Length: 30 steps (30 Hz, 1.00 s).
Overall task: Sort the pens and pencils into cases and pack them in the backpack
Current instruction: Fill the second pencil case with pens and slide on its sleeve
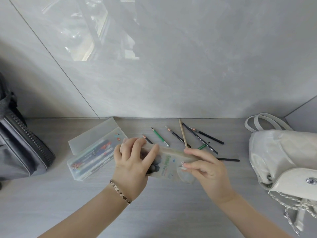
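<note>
Case of pale printed soft fabric [167,162] held over the grey worktop's [154,212] middle: left hand [130,162] grips one end, right hand [205,169] pinches the other, probably opening it. Loose wooden pencils [200,138] near the back edge go in next, gathered singly; white leather backpack [281,152] waits at the right edge

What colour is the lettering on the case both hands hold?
Green lettering, on the pale pencil case; the head view shows it best.

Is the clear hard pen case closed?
No: the clear hard pen case lies open, its lid folded back and pens visible inside.
</note>
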### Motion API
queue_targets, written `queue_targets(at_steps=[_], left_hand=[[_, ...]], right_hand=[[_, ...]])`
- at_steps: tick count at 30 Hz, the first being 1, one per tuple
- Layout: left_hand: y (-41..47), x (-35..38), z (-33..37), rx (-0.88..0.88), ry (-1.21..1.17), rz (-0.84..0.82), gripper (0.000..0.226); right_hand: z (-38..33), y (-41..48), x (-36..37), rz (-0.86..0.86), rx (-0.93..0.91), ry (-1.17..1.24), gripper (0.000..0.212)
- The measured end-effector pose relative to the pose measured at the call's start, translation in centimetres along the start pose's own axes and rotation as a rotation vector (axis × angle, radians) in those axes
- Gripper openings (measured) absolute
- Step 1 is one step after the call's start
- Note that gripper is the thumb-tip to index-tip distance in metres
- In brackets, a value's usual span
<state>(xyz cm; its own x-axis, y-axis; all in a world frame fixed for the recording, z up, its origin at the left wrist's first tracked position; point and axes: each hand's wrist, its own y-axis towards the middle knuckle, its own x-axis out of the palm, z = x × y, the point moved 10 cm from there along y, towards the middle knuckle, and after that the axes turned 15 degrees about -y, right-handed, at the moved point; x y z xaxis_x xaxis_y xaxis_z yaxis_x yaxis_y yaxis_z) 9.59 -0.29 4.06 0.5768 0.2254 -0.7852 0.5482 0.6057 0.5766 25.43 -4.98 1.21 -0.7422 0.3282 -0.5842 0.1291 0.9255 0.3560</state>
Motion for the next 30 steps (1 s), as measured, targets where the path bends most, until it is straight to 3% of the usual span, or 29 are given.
queue_targets(at_steps=[4,9,12,17,21,26,30], left_hand=[[0.0,-0.8,1.0,0.089,0.042,0.075,0.055],[0.1,-1.3,1.5,0.111,0.037,0.093,0.055],[0.0,-1.3,1.5,0.126,0.035,0.09,0.06],[-1.0,-0.5,1.3,0.091,0.046,0.025,0.064],[-2.8,1.8,-0.2,0.01,0.09,-0.14,0.056],[-6.0,5.2,-3.5,-0.291,-0.166,-0.504,0.057],[-9.7,4.9,-8.6,-0.821,-0.259,-0.557,0.064]], right_hand=[[-0.2,0.0,-0.1,-0.019,-0.004,-0.038,0.006],[1.0,0.2,0.0,-0.117,0.173,-0.081,0.014],[2.2,-0.3,0.9,-0.234,0.327,0.008,0.045],[2.4,-0.3,2.6,-0.377,0.378,-0.051,0.049],[2.9,0.7,4.7,-0.555,0.415,-0.048,0.046],[4.3,1.9,7.2,-0.681,0.541,0.037,0.046],[4.3,2.8,8.9,-0.629,0.541,0.019,0.042]])
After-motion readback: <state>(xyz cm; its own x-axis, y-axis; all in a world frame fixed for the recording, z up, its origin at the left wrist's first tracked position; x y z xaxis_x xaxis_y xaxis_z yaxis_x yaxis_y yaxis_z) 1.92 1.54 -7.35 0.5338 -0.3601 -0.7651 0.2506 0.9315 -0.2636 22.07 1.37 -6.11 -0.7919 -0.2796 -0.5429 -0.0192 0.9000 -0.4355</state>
